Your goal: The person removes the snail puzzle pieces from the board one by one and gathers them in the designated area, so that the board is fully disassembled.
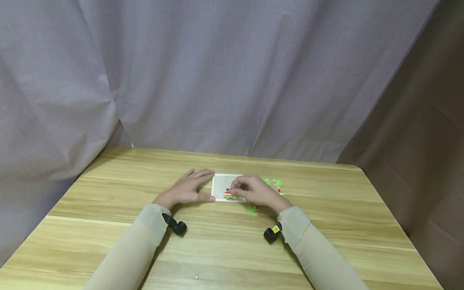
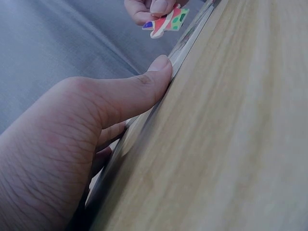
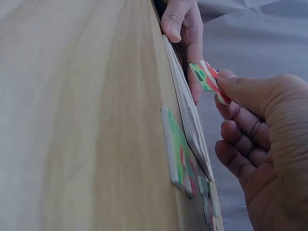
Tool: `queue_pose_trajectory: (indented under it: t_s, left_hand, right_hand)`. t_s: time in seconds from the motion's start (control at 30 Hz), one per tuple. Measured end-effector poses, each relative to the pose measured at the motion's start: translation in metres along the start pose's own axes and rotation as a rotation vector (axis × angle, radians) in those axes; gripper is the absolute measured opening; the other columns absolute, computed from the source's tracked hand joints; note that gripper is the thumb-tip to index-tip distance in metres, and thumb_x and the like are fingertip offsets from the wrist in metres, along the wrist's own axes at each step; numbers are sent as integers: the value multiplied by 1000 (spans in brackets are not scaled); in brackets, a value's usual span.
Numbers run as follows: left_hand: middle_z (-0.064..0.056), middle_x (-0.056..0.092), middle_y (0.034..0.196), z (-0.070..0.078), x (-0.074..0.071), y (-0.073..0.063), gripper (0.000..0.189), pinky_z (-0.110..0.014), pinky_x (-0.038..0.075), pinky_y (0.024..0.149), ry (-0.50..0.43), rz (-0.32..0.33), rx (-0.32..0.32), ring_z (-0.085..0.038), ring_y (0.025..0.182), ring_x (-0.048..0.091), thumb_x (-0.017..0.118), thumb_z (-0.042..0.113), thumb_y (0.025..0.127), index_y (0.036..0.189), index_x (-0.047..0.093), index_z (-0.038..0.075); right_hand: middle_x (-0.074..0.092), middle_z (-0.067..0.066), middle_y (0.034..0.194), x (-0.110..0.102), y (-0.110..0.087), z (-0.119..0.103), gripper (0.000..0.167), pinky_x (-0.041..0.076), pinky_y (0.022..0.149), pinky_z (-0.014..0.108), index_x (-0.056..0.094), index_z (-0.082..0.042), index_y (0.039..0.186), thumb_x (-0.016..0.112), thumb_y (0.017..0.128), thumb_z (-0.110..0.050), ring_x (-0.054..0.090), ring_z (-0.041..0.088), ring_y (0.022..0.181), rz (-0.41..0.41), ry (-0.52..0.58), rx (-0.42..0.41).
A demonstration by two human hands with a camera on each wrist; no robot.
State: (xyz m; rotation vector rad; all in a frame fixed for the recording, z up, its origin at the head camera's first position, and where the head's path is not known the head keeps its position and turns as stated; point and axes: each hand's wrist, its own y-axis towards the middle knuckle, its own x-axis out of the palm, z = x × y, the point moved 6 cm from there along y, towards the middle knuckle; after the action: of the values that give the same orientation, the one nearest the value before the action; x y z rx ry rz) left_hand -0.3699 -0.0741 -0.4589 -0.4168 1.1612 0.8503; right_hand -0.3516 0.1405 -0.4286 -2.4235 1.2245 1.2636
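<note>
My right hand [image 1: 258, 192] pinches a small jigsaw puzzle piece [image 3: 207, 78] between thumb and index finger. The piece is red, white and green with a blue-purple tip, and it is held tilted above the shallow puzzle tray [image 1: 221, 184]. That tray has a white rim and a pale grey base. My left hand [image 1: 188, 189] lies at the tray's left side, its fingers extended to the far corner and its thumb at the near corner. In the left wrist view, the thumb [image 2: 144, 89] touches the tray's edge.
Just right of the tray, a green and red puzzle piece [image 1: 253, 209] lies on the wooden table [image 1: 220, 255]. Several more pieces [image 1: 273, 182] lie farther back, partly behind my right hand. A grey curtain [image 1: 203, 75] hangs beyond the table's far edge.
</note>
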Motion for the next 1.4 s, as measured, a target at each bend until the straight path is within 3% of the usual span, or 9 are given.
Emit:
queue_pose_trajectory:
  t_s: [0.23, 0.53, 1.07, 1.3, 1.4]
  left_hand:
    - [-1, 31, 163, -2, 1, 0, 97, -52, 5, 124, 12, -15, -25, -19, 150, 24, 61, 73, 84, 158, 33, 17]
    - [0, 30, 164, -1, 3, 3, 99, -51, 5, 124, 16, -13, -13, -19, 151, 23, 59, 75, 83, 159, 32, 17]
    - [1, 31, 163, -1, 4, 1, 98, -52, 6, 124, 26, -16, -16, -20, 151, 23, 60, 74, 84, 159, 32, 17]
    - [0, 31, 163, -3, 3, 2, 98, -51, 5, 124, 27, -8, -15, -18, 150, 24, 59, 75, 83, 159, 32, 18]
    - [0, 32, 163, -2, 2, 2, 98, -52, 6, 124, 21, -5, -11, -18, 150, 24, 60, 74, 84, 158, 33, 17]
  right_hand:
    - [71, -13, 89, -7, -12, 2, 6, 55, 66, 26, 72, -22, 100, 69, 97, -26, 62, 10, 74, 15, 17, 16]
    - [70, -11, 92, -27, -43, 15, 6, 56, 74, 28, 73, -23, 99, 72, 95, -27, 64, 12, 84, 76, 24, 88]
    - [71, -10, 89, -52, -105, 40, 6, 55, 68, 26, 75, -26, 96, 77, 91, -27, 64, 12, 79, 177, 34, 145]
    - [73, -9, 94, -49, -110, 42, 6, 53, 66, 25, 76, -23, 97, 77, 90, -22, 62, 13, 79, 144, 32, 138]
    - [71, -13, 92, -48, -109, 41, 6, 52, 64, 25, 75, -27, 95, 77, 90, -25, 61, 11, 77, 144, -4, 115]
